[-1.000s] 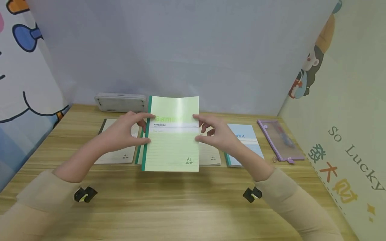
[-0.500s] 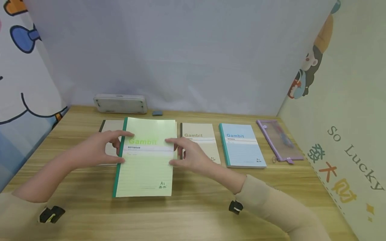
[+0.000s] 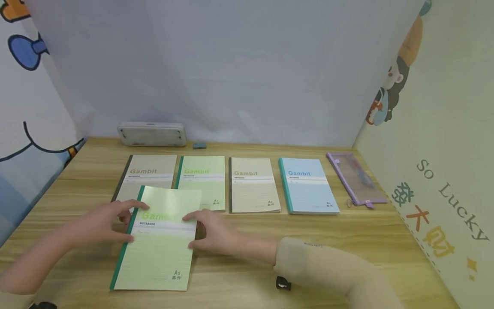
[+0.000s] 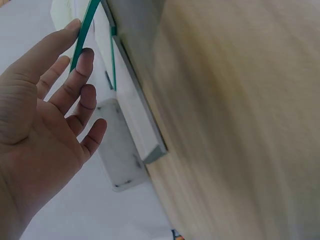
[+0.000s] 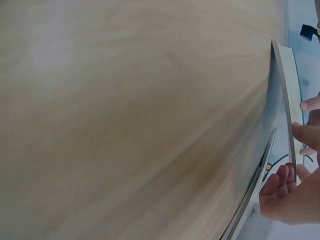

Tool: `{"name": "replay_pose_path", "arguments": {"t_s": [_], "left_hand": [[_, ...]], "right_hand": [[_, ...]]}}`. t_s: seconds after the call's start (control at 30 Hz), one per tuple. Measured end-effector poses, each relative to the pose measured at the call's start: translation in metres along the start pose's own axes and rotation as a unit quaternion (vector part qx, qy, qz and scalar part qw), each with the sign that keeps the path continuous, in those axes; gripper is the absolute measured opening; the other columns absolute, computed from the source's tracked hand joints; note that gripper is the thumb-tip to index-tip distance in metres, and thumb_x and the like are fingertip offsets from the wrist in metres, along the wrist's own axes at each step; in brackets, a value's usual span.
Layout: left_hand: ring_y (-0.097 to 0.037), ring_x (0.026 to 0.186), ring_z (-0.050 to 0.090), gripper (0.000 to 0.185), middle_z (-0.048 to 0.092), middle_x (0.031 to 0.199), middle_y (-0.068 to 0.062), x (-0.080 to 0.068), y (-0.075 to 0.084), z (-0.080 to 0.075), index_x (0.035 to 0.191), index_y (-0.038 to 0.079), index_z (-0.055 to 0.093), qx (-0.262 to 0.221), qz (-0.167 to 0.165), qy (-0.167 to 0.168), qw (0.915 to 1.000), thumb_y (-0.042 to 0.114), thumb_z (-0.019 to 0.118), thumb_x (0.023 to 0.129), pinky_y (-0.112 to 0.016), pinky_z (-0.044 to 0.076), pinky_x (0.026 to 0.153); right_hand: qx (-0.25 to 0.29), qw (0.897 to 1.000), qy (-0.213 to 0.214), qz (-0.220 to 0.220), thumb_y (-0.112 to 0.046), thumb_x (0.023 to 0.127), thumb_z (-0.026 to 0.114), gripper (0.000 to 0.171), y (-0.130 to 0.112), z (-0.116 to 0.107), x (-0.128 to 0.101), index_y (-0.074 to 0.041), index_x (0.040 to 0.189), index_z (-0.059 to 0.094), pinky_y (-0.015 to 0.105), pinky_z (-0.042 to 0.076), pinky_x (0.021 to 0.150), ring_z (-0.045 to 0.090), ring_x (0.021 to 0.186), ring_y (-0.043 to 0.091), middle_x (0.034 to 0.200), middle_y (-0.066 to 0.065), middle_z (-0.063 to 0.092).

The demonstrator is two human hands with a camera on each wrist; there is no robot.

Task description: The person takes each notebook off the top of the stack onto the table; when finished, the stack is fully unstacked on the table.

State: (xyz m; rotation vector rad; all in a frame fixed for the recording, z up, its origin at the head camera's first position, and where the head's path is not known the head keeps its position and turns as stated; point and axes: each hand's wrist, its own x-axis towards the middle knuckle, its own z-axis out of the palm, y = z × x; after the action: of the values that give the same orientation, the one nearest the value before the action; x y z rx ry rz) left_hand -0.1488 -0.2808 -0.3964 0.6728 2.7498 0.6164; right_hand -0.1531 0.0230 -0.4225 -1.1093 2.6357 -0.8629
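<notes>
Both hands hold a light green notebook (image 3: 158, 253) with a dark green spine, over the front left of the table, its far end overlapping two other notebooks in the head view. My left hand (image 3: 94, 225) pinches the spine side, thumb and fingers on the edge. On the opposite edge, my right hand (image 3: 218, 234) pinches with thumb and index finger. The left wrist view has the green spine (image 4: 85, 32) between the fingertips of the left hand (image 4: 45, 110). From the right wrist, the notebook's page edge (image 5: 286, 95) shows beside the right hand (image 5: 295, 197).
Behind lies a row: a grey notebook (image 3: 148, 171), a green notebook (image 3: 208, 176), a beige notebook (image 3: 254, 189) and a blue notebook (image 3: 308, 184). A purple mesh pouch (image 3: 355, 178) is at right. A pale case (image 3: 152, 134) and small grey block (image 3: 199, 146) stand along the back wall.
Both hands have carried the green notebook left and toward the body, down from in front of the row. The green and beige notebooks behind it have come into view.
</notes>
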Motion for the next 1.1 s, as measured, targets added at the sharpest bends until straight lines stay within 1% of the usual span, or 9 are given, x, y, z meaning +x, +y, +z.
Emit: {"name": "replay_pose_path", "arguments": {"t_s": [0.07,0.1,0.23,0.4,0.53,0.63,0.87,0.97,1.1], "left_hand": [[-0.006,0.083,0.053,0.074,0.057,0.086,0.011,-0.006,-0.006,0.004,0.132,0.022,0.047,-0.017,-0.015,-0.014,0.9996,0.046,0.079,0.07,-0.027,0.046,0.069],[-0.006,0.083,0.052,0.074,0.057,0.087,0.01,-0.009,-0.01,0.006,0.132,0.023,0.046,-0.027,-0.02,-0.021,0.9992,0.047,0.079,0.07,-0.026,0.046,0.069],[-0.003,0.077,0.048,0.074,0.055,0.085,0.009,-0.018,-0.023,0.014,0.132,0.021,0.047,-0.046,-0.014,-0.035,0.9982,0.05,0.077,0.071,-0.023,0.042,0.065],[-0.001,0.07,0.045,0.071,0.051,0.079,0.006,-0.029,-0.04,0.018,0.13,0.013,0.048,-0.088,0.012,-0.04,0.9952,0.044,0.078,0.073,-0.022,0.039,0.058],[-0.003,0.064,0.043,0.071,0.047,0.073,0.003,-0.042,-0.051,0.017,0.131,0.009,0.046,-0.127,0.0,-0.065,0.9898,0.039,0.077,0.075,-0.024,0.036,0.052],[-0.003,0.063,0.044,0.072,0.048,0.073,0.003,-0.048,-0.058,0.016,0.131,0.007,0.045,-0.136,-0.009,-0.085,0.9871,0.037,0.078,0.074,-0.024,0.037,0.052],[-0.003,0.061,0.047,0.069,0.052,0.07,0.006,-0.054,-0.072,0.015,0.13,0.001,0.045,-0.153,0.002,-0.11,0.9821,0.031,0.077,0.077,-0.024,0.038,0.051],[-0.003,0.061,0.046,0.069,0.052,0.07,0.006,-0.056,-0.075,0.013,0.131,0.001,0.044,-0.148,-0.007,-0.111,0.9828,0.03,0.076,0.078,-0.024,0.037,0.051],[-0.002,0.062,0.045,0.069,0.052,0.071,0.004,-0.058,-0.075,0.011,0.131,0.003,0.044,-0.125,-0.031,-0.108,0.9858,0.03,0.077,0.077,-0.023,0.036,0.052]], "right_hand": [[-0.003,1.0,-0.013,-0.007,-0.026,0.077,0.079,0.058,-0.002,0.006,0.002,-0.014,0.128,0.056,0.011,0.04,0.077,0.049,0.087,0.002,0.113,-0.005,0.061],[-0.006,1.0,-0.016,-0.011,-0.027,0.077,0.079,0.058,-0.002,0.01,0.003,-0.014,0.128,0.056,0.011,0.039,0.076,0.049,0.085,0.001,0.107,-0.006,0.062],[-0.02,0.999,-0.039,-0.014,-0.031,0.076,0.08,0.059,-0.006,0.023,0.009,-0.015,0.127,0.056,0.008,0.037,0.067,0.047,0.077,-0.002,0.088,-0.01,0.056],[-0.05,0.996,-0.07,-0.003,-0.038,0.075,0.079,0.063,-0.014,0.035,0.021,-0.02,0.13,0.053,0.008,0.036,0.063,0.048,0.074,-0.004,0.086,-0.013,0.055],[-0.083,0.992,-0.09,-0.009,-0.043,0.076,0.077,0.062,-0.024,0.041,0.03,-0.023,0.129,0.054,0.007,0.035,0.062,0.048,0.073,-0.006,0.085,-0.015,0.055],[-0.101,0.99,-0.093,-0.02,-0.046,0.075,0.077,0.06,-0.03,0.046,0.034,-0.024,0.127,0.056,0.007,0.033,0.061,0.049,0.074,-0.007,0.084,-0.016,0.056],[-0.106,0.989,-0.106,-0.017,-0.047,0.076,0.075,0.059,-0.04,0.051,0.041,-0.027,0.128,0.056,0.009,0.034,0.059,0.048,0.074,-0.008,0.087,-0.016,0.056],[-0.105,0.988,-0.112,-0.013,-0.047,0.076,0.075,0.059,-0.044,0.05,0.045,-0.028,0.128,0.055,0.009,0.035,0.058,0.048,0.073,-0.008,0.086,-0.017,0.056],[-0.108,0.987,-0.123,-0.009,-0.046,0.077,0.075,0.059,-0.048,0.05,0.052,-0.028,0.129,0.054,0.01,0.036,0.055,0.048,0.069,-0.006,0.077,-0.018,0.054]]}}
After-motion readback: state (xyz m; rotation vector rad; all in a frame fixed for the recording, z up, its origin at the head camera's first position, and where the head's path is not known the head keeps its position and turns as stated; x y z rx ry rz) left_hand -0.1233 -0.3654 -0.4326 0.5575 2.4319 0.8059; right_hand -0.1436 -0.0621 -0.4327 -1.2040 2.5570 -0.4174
